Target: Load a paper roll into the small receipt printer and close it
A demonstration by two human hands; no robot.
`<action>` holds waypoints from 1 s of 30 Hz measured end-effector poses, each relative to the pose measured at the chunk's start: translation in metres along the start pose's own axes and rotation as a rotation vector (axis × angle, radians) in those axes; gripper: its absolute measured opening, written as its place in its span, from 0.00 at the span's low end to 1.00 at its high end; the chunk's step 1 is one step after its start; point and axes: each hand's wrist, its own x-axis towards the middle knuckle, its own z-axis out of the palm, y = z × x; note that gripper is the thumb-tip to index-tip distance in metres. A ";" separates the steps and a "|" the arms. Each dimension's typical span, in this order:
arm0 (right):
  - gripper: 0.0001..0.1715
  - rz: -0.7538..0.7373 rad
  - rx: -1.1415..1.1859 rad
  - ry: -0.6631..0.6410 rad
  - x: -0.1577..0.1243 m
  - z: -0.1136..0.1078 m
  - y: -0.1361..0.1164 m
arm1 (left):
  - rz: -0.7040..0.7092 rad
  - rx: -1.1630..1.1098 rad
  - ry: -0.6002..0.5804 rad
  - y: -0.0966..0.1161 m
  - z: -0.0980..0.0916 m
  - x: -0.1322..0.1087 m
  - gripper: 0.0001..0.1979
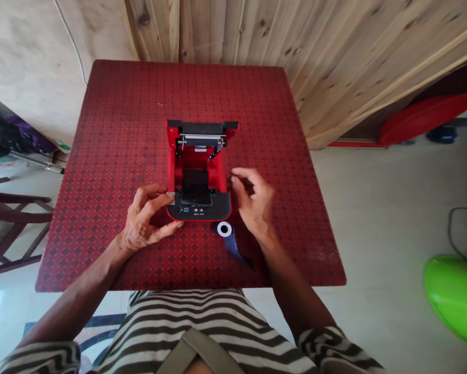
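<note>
A red and black printer-like device (199, 208) stands on the patterned red table with its lid (202, 129) raised. Inside its red bay lies a dark roll or strip (195, 182), whose end hangs over the front panel. My left hand (145, 218) rests against the device's left front corner, fingers spread along its side and front edge. Just off the right side is my right hand (254, 200), slightly blurred, thumb and forefinger curved with a gap between them and nothing visible held. A small roll with a white ring end (224, 229) and a dark blue tail lies in front of the device.
The red table (120, 104) reaches back to a wooden plank wall (233, 36). A wooden chair (13, 218) stands at the left. On the right are a green rounded object (455, 296) and a red round object (424, 117).
</note>
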 end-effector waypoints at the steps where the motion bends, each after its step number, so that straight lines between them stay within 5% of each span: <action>1: 0.07 -0.077 -0.066 0.036 0.003 -0.005 -0.010 | 0.006 0.001 0.002 0.000 0.000 0.000 0.30; 3: 0.08 -0.250 -0.190 -0.022 0.012 -0.011 -0.032 | 0.014 -0.003 0.008 0.000 0.001 0.000 0.30; 7: 0.11 -0.454 -0.460 -0.436 0.042 0.007 -0.068 | 0.016 -0.010 0.017 -0.001 0.002 -0.002 0.32; 11: 0.14 -0.371 -0.758 -0.759 0.067 0.036 -0.083 | 0.017 -0.013 -0.004 0.000 0.002 -0.004 0.32; 18: 0.15 -0.325 -0.871 -0.977 0.083 0.043 -0.098 | 0.021 -0.029 0.004 0.000 0.003 -0.005 0.31; 23: 0.12 -0.343 -0.753 -0.836 0.072 0.025 -0.109 | 0.013 -0.031 -0.002 0.000 0.002 -0.005 0.32; 27: 0.10 -0.380 -0.451 -0.525 0.056 -0.021 -0.110 | 0.009 -0.008 -0.003 0.000 0.001 -0.004 0.32; 30: 0.14 -0.244 -0.176 -0.225 0.056 -0.052 -0.079 | 0.006 0.001 0.000 0.000 0.002 -0.003 0.32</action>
